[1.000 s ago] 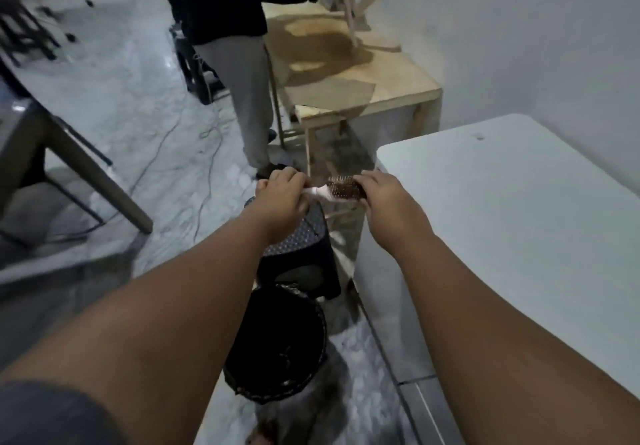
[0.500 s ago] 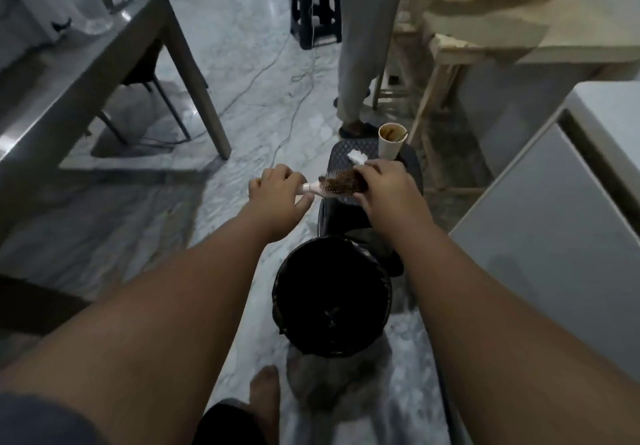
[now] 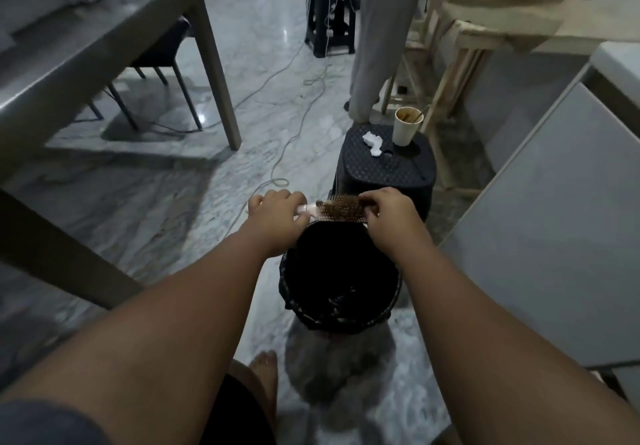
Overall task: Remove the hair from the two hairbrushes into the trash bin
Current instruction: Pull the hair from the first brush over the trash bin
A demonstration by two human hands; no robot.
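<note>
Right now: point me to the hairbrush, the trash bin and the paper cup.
hairbrush [image 3: 341,210], head view, on the bristled head clogged with hair.
trash bin [image 3: 394,301], head view, on the right side of the black rim.
paper cup [image 3: 404,133], head view, on the outer wall, standing on the dark stool.

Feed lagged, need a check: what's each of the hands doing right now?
Left hand: closed around the hairbrush handle.
Right hand: fingers pinched at the brush head's bristles, above the trash bin.
</note>
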